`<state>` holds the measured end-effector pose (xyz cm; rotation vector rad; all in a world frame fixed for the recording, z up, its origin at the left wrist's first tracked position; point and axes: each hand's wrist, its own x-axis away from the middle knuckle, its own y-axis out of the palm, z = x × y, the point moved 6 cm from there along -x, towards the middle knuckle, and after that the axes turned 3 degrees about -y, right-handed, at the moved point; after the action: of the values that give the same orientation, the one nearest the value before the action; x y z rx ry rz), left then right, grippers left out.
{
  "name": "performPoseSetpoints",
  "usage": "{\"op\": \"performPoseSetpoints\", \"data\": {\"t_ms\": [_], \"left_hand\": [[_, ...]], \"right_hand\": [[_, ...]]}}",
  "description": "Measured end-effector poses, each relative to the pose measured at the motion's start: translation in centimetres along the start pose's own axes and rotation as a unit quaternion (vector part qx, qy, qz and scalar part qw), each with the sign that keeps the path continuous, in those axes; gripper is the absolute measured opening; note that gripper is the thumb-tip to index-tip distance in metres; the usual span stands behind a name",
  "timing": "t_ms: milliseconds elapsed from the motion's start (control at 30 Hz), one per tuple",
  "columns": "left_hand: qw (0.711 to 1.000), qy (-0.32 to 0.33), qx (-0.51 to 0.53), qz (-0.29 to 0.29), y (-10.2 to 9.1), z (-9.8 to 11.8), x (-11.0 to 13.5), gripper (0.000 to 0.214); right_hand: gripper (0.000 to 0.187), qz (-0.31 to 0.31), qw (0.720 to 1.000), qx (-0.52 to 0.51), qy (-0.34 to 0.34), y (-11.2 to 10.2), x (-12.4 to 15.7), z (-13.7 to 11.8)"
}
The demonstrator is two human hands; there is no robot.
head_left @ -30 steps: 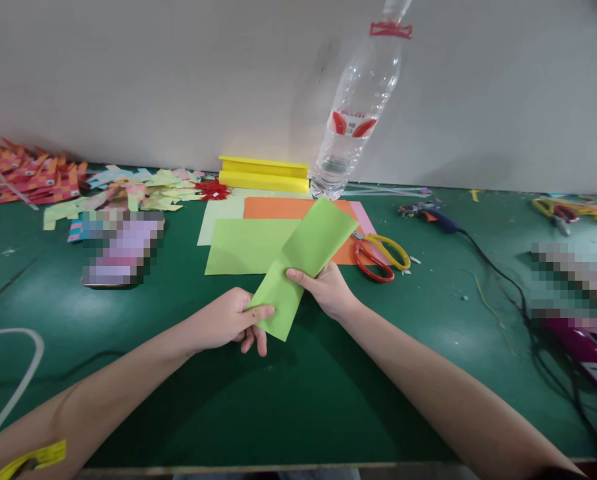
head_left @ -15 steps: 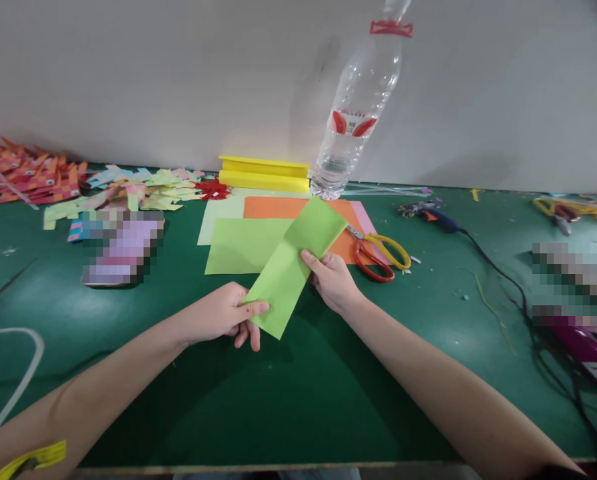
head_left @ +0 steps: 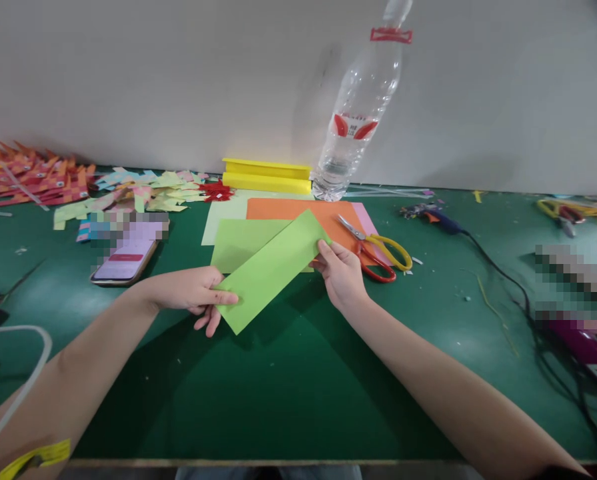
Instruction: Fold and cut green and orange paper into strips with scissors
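Note:
A long light-green paper strip (head_left: 273,277) is stretched between my two hands, tilted up toward the right. My left hand (head_left: 203,297) pinches its lower-left end, thumb on top, other fingers underneath and partly hidden. At the upper-right end, my right hand (head_left: 341,267) grips the corner between thumb and fingers. Behind the strip lies a flat green sheet (head_left: 243,237), over an orange sheet (head_left: 273,209) and a pale green one (head_left: 216,217). Scissors (head_left: 373,247) with one yellow and one red handle rest on the orange paper, just right of my right hand.
A clear plastic bottle (head_left: 351,127) stands against the wall beside a yellow folded piece (head_left: 266,177). Paper scraps (head_left: 148,190) and red-orange paper pieces (head_left: 43,177) are heaped at back left. A phone (head_left: 128,253) lies left; a corded blue-handled tool (head_left: 446,221) lies right.
My left hand has moved left with its end of the paper strip, and my right hand has slid to the strip's far corner. The strip now lies at a flatter angle.

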<state>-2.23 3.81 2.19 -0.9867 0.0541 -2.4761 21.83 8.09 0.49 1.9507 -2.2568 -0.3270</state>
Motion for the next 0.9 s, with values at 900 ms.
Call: {"op": "performPoseSetpoints", "data": {"t_ms": [900], "left_hand": [[0.982, 0.08, -0.103, 0.138, 1.2, 2.2, -0.1, 0.05]], "right_hand": [[0.027, -0.144, 0.984, 0.025, 0.103, 2.9, 2.9, 1.0]]}}
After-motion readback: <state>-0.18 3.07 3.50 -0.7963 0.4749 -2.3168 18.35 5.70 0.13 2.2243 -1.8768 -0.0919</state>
